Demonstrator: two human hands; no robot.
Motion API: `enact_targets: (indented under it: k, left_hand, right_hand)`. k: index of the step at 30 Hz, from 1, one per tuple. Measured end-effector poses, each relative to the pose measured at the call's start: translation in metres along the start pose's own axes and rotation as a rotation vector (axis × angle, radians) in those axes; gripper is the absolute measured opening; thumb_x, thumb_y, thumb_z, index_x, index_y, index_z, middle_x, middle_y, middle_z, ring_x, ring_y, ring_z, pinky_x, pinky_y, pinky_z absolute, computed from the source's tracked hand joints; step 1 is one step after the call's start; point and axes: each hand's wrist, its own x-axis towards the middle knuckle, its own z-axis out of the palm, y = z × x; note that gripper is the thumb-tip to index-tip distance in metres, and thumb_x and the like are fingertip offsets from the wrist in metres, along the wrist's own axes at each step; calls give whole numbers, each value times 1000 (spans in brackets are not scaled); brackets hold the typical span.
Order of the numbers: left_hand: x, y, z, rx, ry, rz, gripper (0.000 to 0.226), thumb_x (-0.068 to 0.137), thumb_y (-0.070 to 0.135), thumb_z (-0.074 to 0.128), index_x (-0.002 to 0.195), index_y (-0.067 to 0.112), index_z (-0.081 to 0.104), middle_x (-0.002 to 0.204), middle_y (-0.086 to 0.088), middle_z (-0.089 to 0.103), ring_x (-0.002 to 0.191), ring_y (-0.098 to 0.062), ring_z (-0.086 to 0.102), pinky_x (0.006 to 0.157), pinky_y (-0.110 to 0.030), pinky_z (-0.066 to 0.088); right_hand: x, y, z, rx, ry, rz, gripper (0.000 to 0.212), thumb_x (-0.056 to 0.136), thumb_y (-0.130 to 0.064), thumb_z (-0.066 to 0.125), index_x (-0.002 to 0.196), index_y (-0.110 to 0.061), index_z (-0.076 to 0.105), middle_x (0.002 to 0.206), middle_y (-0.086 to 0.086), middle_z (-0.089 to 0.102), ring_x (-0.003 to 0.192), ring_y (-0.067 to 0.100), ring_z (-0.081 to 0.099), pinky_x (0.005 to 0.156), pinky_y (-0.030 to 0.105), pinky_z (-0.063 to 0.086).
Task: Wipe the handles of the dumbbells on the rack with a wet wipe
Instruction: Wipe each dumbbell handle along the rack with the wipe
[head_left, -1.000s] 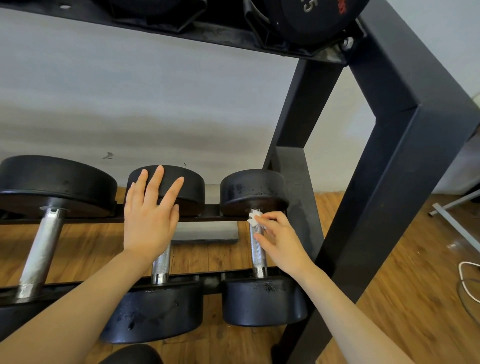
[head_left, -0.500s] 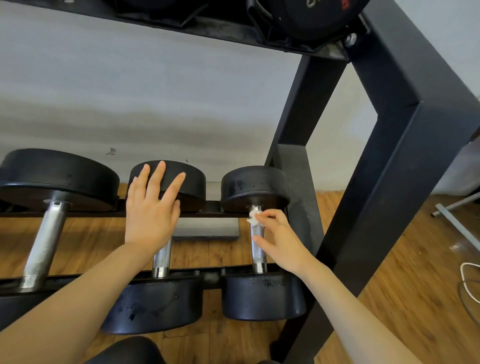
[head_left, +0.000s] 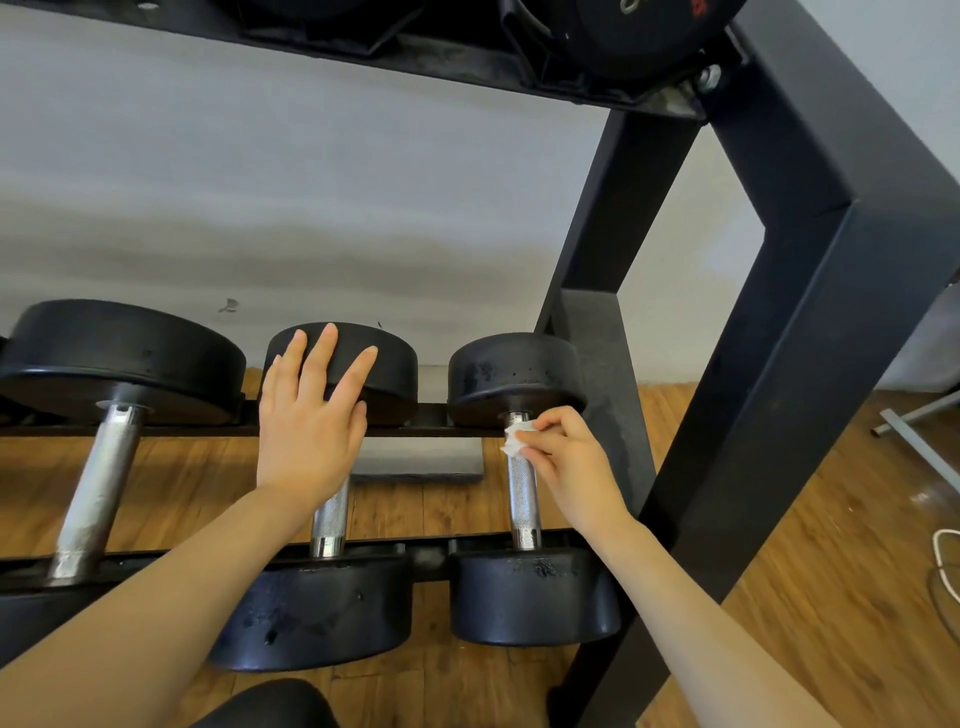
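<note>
Three black dumbbells lie across the lower rails of the rack (head_left: 810, 322). My right hand (head_left: 569, 457) pinches a small white wet wipe (head_left: 515, 437) against the top of the right dumbbell's steel handle (head_left: 522, 499), just under its far head. My left hand (head_left: 311, 421) rests flat with straight fingers on the far head of the middle dumbbell (head_left: 387, 371), covering the upper part of that handle (head_left: 330, 519). The left dumbbell's longer handle (head_left: 98, 493) is untouched.
The rack's thick black upright and slanted leg stand close on the right of my right arm. An upper shelf with more weights (head_left: 623, 36) hangs overhead. Wooden floor lies below, with a white cable (head_left: 943, 561) and a grey metal bar (head_left: 914, 436) at the far right.
My right hand with the wipe stays at the top of the right handle, shifting only slightly. My left hand has not moved on the middle dumbbell. The camera view drifted a little.
</note>
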Motion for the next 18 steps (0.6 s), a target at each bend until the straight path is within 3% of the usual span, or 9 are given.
enact_targets:
  k: [4, 8, 13, 14, 16, 18]
  left_hand:
    - [0, -1, 3, 12, 13, 1, 62, 86, 15, 70, 143, 19, 47, 152, -21, 37, 141, -44, 29, 112, -58, 27]
    - [0, -2, 4, 24, 25, 11, 62, 86, 16, 70, 144, 19, 47, 151, -22, 38, 140, -44, 30, 112, -58, 26]
    - [0, -2, 8, 23, 5, -11, 64, 86, 18, 70, 145, 21, 45, 151, -22, 36, 142, -43, 27, 113, -58, 23]
    - [0, -2, 8, 24, 3, -13, 64, 86, 19, 70, 145, 21, 44, 151, -22, 36, 142, -43, 27, 113, -58, 23]
    - [0, -2, 8, 26, 6, -8, 65, 86, 19, 70, 145, 21, 43, 151, -22, 36, 141, -43, 27, 113, -58, 24]
    - [0, -2, 8, 32, 10, -3, 66, 85, 18, 71, 145, 21, 43, 151, -22, 36, 141, -43, 27, 113, -58, 25]
  right_hand:
    - [14, -1, 7, 107, 97, 59, 5, 91, -20, 65, 91, -22, 60, 82, -11, 60, 84, 7, 61, 74, 21, 51]
    - [12, 6, 1, -268, 18, -30, 14, 97, -39, 52, 104, -29, 60, 87, -24, 54, 88, -10, 53, 66, 4, 40]
    - [13, 12, 2, -463, -47, -269, 43, 94, -57, 39, 113, -26, 62, 99, -22, 55, 87, -6, 51, 73, 8, 38]
    - [15, 10, 4, -457, -40, -272, 40, 94, -56, 42, 115, -28, 62, 103, -20, 57, 91, -3, 53, 77, 11, 40]
    - [18, 7, 6, -521, -18, -284, 28, 95, -36, 56, 119, -24, 63, 110, -9, 62, 97, 5, 57, 82, 23, 50]
    - [18, 4, 9, -626, 7, -409, 30, 86, -15, 70, 116, -14, 67, 112, 0, 65, 95, 16, 62, 76, 31, 57]
